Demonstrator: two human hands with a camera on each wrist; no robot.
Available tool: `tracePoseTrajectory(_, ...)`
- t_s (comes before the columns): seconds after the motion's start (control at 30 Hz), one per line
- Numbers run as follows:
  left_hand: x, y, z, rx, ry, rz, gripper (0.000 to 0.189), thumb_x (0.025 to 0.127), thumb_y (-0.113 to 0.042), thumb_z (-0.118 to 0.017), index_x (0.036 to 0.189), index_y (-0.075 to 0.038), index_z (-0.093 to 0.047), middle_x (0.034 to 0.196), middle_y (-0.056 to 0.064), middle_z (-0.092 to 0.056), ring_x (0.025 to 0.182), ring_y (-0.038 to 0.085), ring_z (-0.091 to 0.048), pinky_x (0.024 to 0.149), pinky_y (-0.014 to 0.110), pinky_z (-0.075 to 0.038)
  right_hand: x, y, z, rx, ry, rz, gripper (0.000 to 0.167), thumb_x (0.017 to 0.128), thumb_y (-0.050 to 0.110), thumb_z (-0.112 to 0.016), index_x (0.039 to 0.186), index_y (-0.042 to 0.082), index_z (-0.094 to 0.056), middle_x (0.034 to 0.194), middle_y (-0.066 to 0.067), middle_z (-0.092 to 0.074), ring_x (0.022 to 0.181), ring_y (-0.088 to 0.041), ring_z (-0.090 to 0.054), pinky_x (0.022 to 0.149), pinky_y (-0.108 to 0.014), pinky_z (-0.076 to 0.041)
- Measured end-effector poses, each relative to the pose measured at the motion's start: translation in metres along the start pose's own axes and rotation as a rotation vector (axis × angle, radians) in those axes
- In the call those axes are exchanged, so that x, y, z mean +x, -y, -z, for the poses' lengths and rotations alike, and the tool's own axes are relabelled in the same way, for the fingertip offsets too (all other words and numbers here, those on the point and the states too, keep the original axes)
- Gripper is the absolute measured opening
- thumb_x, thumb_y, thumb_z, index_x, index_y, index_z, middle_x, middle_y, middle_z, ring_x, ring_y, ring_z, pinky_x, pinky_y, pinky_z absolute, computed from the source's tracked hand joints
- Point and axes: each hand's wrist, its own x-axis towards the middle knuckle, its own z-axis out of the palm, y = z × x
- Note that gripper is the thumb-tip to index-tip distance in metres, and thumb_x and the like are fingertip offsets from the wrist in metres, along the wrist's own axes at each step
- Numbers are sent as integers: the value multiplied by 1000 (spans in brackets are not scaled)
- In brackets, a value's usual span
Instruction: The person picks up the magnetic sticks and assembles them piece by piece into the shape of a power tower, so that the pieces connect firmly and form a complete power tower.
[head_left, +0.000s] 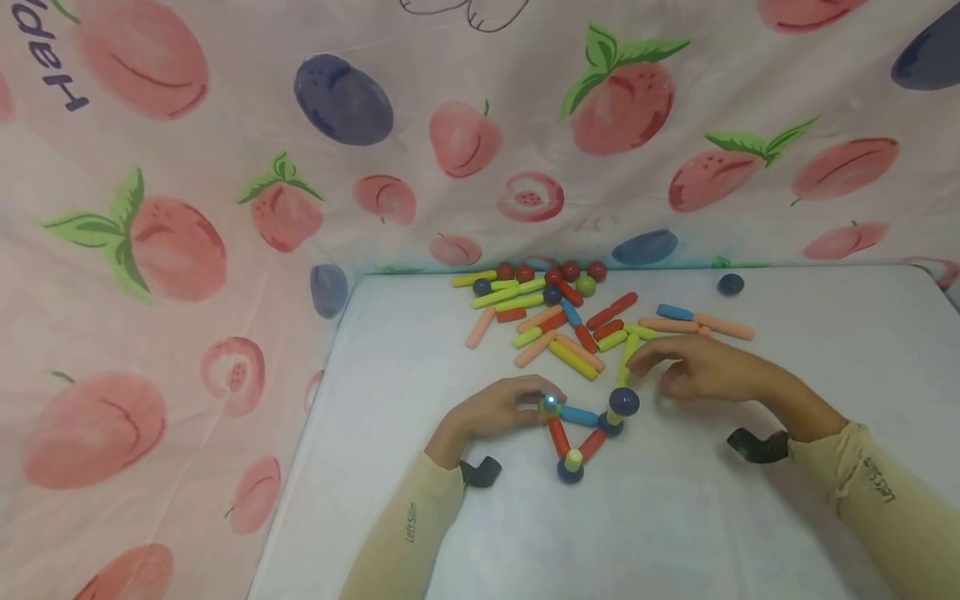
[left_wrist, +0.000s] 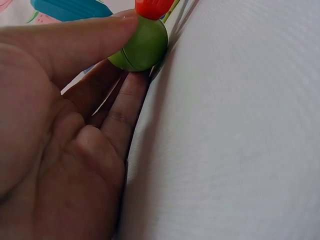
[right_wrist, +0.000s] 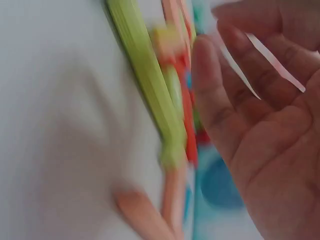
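Observation:
A triangle of magnetic rods and balls stands on the table before me: a blue rod (head_left: 579, 415), two red rods (head_left: 558, 438), and dark blue balls (head_left: 570, 473) at two corners. Short yellow-green rods rise from those corners, one topped by another dark blue ball (head_left: 624, 402). At the left corner my left hand (head_left: 487, 408) pinches a green ball (left_wrist: 147, 45) between thumb and fingers. My right hand (head_left: 705, 367), fingers loosely bent and holding nothing, hovers right of a long yellow-green rod (head_left: 628, 360). In the right wrist view that rod (right_wrist: 145, 65) is blurred and apart from the fingers.
Loose yellow, red and peach rods (head_left: 573, 360) lie in a pile behind the triangle, with several red balls (head_left: 570, 270) at the back. Peach rods (head_left: 723, 326) and a lone dark blue ball (head_left: 731, 284) lie farther right. Fruit-printed cloth (head_left: 465, 192) hangs behind the table.

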Motion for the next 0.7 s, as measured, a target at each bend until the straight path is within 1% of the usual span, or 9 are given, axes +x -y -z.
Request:
tracePoseTrajectory(0.07,0,0,0,-1,2,3,31,99,-32,-67,128,-43,-63,127,-26,-62,127,0,-53,114,37,-44,-2,-14,20,-40,-128,-72,40,92,12,-74,131,15,-65,126,-3,-69,114,-19,-63,87,-21,-56)
tracePoseTrajectory(0.17,0,0,0,-3,0,5,32,99,-31,-67,129,-43,-63,127,-26,-62,127,0,-54,114,38,-44,-2,-39,47,-89,-422,-236,46,92,34,-77,132,13,-66,124,-12,-69,110,-22,-61,87,-29,-52)
tracePoseTrajectory(0.23,0,0,0,-7,0,5,33,100,-30,-66,130,-42,-63,128,-26,-63,128,1,-54,114,39,-44,0,-59,61,-110,-598,-335,56,95,44,-71,139,12,-61,133,-18,-64,116,-31,-59,92,-44,-50)
tracePoseTrajectory(0.3,-1,-1,0,-8,1,9,33,100,-30,-66,131,-43,-63,128,-26,-63,128,1,-54,114,40,-44,1,-80,72,-161,-674,-387,63,99,43,-65,149,8,-50,146,-26,-53,125,-45,-53,99,-62,-43)
tracePoseTrajectory(0.33,-1,-1,0,-8,3,13,34,100,-30,-65,131,-44,-62,128,-26,-63,128,1,-54,114,41,-44,2,-89,77,-189,-665,-407,64,101,39,-62,154,7,-43,152,-29,-45,133,-50,-46,104,-69,-36)
tracePoseTrajectory(0.4,-1,-1,0,-8,4,16,35,101,-32,-65,133,-45,-62,129,-26,-63,128,1,-54,114,42,-44,2,-106,84,-255,-575,-425,65,104,31,-55,158,4,-31,159,-34,-28,141,-58,-31,110,-76,-25)
tracePoseTrajectory(0.47,-1,-1,0,-4,4,13,37,101,-34,-63,136,-46,-60,131,-27,-62,129,1,-54,114,42,-44,2,-119,87,-313,-476,-433,63,104,25,-54,157,1,-29,158,-37,-26,142,-60,-27,112,-77,-21)
tracePoseTrajectory(0.57,0,0,-1,-2,-4,-7,39,102,-36,-62,140,-45,-57,137,-26,-59,133,0,-52,116,40,-43,2,-126,85,-335,-408,-477,58,103,26,-57,151,-2,-39,148,-39,-40,136,-60,-36,108,-75,-30)
tracePoseTrajectory(0.7,2,-1,-1,-13,-36,-39,36,102,-32,-62,137,-38,-61,137,-23,-60,133,0,-51,116,34,-43,7,-113,76,-313,-459,-492,60,101,33,-61,144,-4,-45,131,-39,-53,122,-57,-48,98,-72,-42)
